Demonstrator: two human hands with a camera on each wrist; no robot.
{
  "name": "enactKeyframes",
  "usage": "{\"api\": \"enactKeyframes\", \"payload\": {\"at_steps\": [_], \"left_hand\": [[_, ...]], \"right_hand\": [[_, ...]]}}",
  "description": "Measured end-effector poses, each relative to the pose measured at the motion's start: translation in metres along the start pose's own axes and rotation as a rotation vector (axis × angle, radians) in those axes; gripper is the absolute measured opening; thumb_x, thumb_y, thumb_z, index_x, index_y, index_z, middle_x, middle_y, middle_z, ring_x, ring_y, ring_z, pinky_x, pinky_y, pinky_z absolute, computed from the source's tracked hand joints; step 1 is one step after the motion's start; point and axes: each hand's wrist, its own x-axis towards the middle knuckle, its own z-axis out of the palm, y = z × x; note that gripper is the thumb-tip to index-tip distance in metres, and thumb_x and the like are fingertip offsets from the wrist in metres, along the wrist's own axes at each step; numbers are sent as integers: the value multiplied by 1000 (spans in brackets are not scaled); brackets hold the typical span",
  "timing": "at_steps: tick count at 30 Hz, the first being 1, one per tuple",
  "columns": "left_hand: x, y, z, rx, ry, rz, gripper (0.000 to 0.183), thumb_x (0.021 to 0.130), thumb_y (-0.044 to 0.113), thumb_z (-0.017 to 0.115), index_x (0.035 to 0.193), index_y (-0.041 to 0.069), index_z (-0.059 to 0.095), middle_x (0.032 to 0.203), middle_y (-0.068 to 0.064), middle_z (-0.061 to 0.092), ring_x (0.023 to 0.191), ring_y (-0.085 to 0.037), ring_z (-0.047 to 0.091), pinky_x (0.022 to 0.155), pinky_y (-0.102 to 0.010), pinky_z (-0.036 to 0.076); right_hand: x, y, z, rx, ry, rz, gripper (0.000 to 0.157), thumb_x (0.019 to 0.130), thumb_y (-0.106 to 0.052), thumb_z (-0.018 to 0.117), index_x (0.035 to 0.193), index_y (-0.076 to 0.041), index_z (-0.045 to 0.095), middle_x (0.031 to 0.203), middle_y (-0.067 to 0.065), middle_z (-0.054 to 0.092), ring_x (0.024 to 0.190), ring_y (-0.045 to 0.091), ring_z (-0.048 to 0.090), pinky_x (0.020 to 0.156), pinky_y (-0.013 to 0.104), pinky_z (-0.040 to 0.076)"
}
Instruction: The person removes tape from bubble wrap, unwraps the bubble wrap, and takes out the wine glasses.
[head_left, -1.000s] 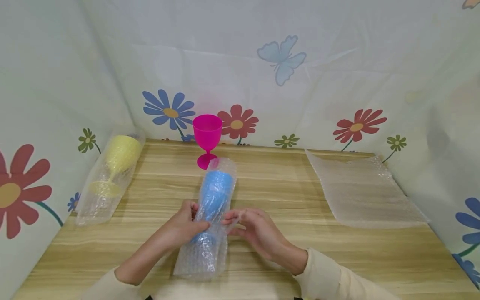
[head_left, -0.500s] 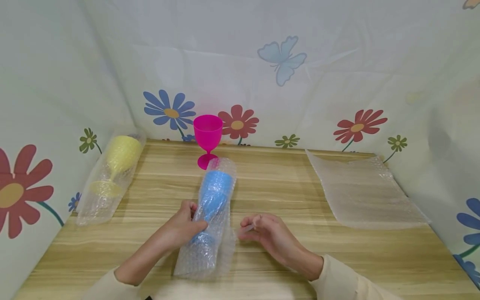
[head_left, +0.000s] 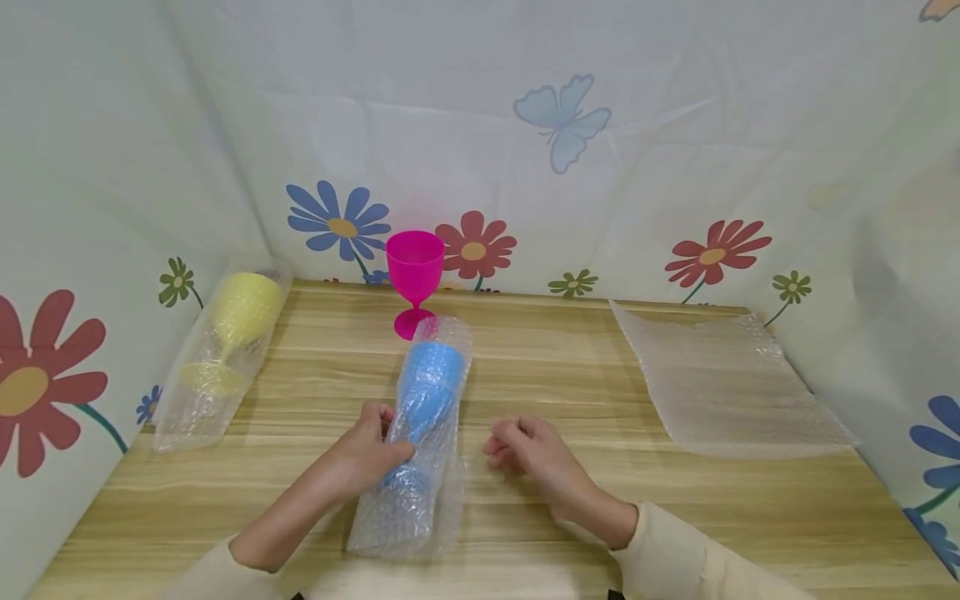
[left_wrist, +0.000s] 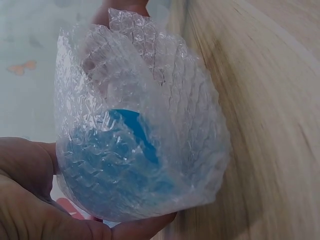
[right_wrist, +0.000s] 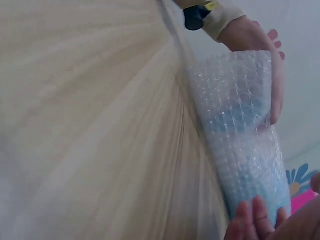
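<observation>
A blue cup (head_left: 429,385) is lying on its side in the middle of the bench (head_left: 570,367). It is sitting inside a roll of bubble wrap (head_left: 405,517). Its open end is pointing away from the person.

The left hand (head_left: 367,454) is holding the roll from the left. Its fingers are curling around the wrap near the cup's foot. In the left wrist view the blue foot (left_wrist: 120,165) is showing through the bubbles.

The right hand (head_left: 525,446) is sitting on the bench just to the right of the roll. It is not touching the roll. Its fingers are curling in loosely and holding nothing.

A pink cup (head_left: 415,279) is standing up just behind the roll. A yellow cup (head_left: 232,329) in its own bubble wrap is lying far to the left, by the wall. A flat sheet (head_left: 720,383) of bubble wrap is lying on the right side. Walls with flowers (head_left: 474,247) and a butterfly (head_left: 564,121) are standing all around the bench.
</observation>
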Motion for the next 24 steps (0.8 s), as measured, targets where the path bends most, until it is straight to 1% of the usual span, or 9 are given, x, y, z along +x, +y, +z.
{"api": "enactKeyframes", "payload": {"at_steps": [3, 5, 7, 10, 14, 17, 19, 21, 24], "left_hand": [[0, 0, 1, 1, 8, 3, 47, 88, 13, 67, 120, -2, 36, 106, -21, 50, 96, -31, 53, 77, -40, 48], [0, 0, 1, -1, 13, 8, 47, 88, 12, 67, 120, -2, 36, 106, -21, 51, 97, -31, 54, 78, -40, 49], [0, 0, 2, -3, 16, 15, 47, 88, 12, 67, 120, -3, 37, 106, -21, 52, 97, -30, 55, 79, -41, 50], [1, 1, 3, -7, 16, 17, 48, 88, 12, 67, 122, -4, 37, 107, -22, 55, 97, -30, 57, 80, -43, 52], [1, 2, 3, 13, 25, 20, 69, 88, 12, 67, 143, -4, 28, 125, -33, 56, 109, -38, 60, 89, -53, 53], [1, 3, 1, 55, 18, 59, 91, 88, 11, 66, 161, 4, 12, 147, -40, 42, 128, -50, 52, 100, -65, 46], [1, 4, -1, 82, -2, 102, 98, 88, 9, 66, 165, 8, 5, 156, -39, 31, 136, -53, 43, 105, -69, 39], [2, 6, -3, 112, -24, 131, 99, 87, 9, 67, 166, 9, 7, 159, -37, 27, 139, -53, 38, 107, -70, 37], [3, 10, -4, 161, -28, 129, 95, 89, 15, 71, 165, 9, 14, 159, -37, 26, 137, -54, 41, 103, -69, 42]], "right_hand": [[5, -3, 12, -235, 23, -63, 45, 96, -38, 73, 112, 2, 61, 88, 5, 69, 79, 17, 65, 69, 31, 51], [8, -2, 20, -316, -3, -124, 53, 92, -37, 78, 118, 4, 57, 87, 5, 68, 77, 16, 63, 67, 30, 51], [11, -2, 26, -347, -28, -182, 56, 91, -32, 81, 121, 6, 54, 88, 5, 67, 77, 16, 62, 66, 28, 52], [15, -1, 32, -369, -40, -256, 44, 91, -12, 78, 121, 8, 52, 86, 6, 64, 76, 14, 60, 65, 24, 51], [14, -2, 33, -411, -44, -299, 41, 85, 9, 65, 124, 9, 52, 84, 5, 61, 78, 13, 57, 68, 23, 50], [12, -4, 32, -438, -81, -313, 45, 84, 10, 63, 128, 9, 52, 85, 7, 61, 78, 12, 57, 69, 24, 51], [11, -5, 31, -460, -108, -323, 44, 85, 9, 64, 127, 7, 52, 86, 8, 62, 77, 12, 56, 68, 25, 51], [12, -6, 30, -483, -120, -329, 42, 85, 9, 65, 124, 6, 52, 88, 10, 61, 77, 12, 55, 67, 25, 50], [12, -6, 30, -499, -112, -311, 36, 84, 10, 65, 117, 3, 53, 93, 11, 60, 80, 14, 55, 65, 25, 50]]}}
